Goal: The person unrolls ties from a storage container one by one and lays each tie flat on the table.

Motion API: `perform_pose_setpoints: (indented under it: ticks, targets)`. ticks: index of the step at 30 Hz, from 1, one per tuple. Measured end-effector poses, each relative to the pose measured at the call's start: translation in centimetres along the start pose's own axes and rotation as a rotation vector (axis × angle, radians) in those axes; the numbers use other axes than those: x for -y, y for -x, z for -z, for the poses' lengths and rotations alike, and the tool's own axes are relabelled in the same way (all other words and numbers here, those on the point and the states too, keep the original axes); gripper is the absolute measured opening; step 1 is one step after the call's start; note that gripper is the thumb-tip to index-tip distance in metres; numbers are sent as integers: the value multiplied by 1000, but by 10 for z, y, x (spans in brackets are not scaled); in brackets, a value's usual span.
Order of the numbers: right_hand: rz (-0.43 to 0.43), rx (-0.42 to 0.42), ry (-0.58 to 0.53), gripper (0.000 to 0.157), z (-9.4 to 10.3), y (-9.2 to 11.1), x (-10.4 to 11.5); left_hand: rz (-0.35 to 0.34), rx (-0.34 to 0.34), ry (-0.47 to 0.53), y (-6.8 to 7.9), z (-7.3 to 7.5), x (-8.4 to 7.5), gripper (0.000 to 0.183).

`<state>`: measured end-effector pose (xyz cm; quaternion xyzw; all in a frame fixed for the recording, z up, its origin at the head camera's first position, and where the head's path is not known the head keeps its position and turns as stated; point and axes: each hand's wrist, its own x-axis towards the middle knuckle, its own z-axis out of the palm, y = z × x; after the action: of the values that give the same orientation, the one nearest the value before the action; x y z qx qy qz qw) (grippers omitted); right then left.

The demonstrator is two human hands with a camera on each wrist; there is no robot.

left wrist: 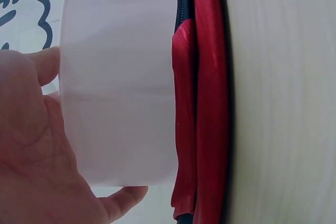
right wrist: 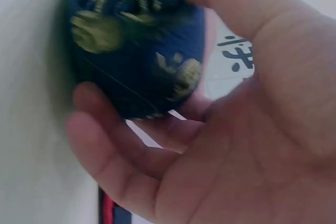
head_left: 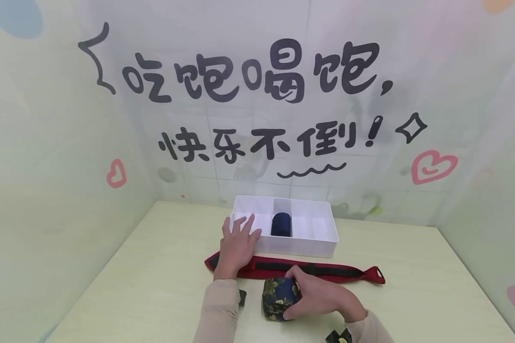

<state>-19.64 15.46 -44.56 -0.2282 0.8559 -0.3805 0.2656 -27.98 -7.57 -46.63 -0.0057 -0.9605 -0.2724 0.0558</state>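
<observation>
My right hand [head_left: 319, 295] grips a rolled navy necktie [head_left: 275, 296] with a yellow-green floral pattern, just above the table. In the right wrist view, thumb and fingers curl round the rolled necktie [right wrist: 136, 61], its coiled end facing up. My left hand [head_left: 236, 245] rests with spread fingers on the front left corner of a white divided box [head_left: 309, 246]. From the left wrist, the fingers lie along the rim and end of the box [left wrist: 121, 93]. A dark blue roll [head_left: 282, 224] stands in the box's middle compartment.
A red necktie [head_left: 279, 274] with a dark zipper strip lies lengthwise in front of the box, partly under my left wrist. Small dark items show beside the left sleeve [head_left: 221, 309] and the right sleeve [head_left: 371, 328]. A printed wall [head_left: 257, 186] stands behind the table.
</observation>
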Motion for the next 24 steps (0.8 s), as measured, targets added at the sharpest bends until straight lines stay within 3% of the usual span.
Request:
perform_pose_setpoints:
  ticks: [6,13,18,24]
  targets:
    - [-4,-15,54,56,3,4,4,0,-1,-6,-1,-1,1,60]
    - [87,-95,103,42,2,2,8,4,9,-7,0,-1,1,60]
    - [148,-52,94,36,3,3,6,6,34,5,2,4,1,61]
    - [81,-30,88,34,6,3,0,1,42,44,1,13,-2,67]
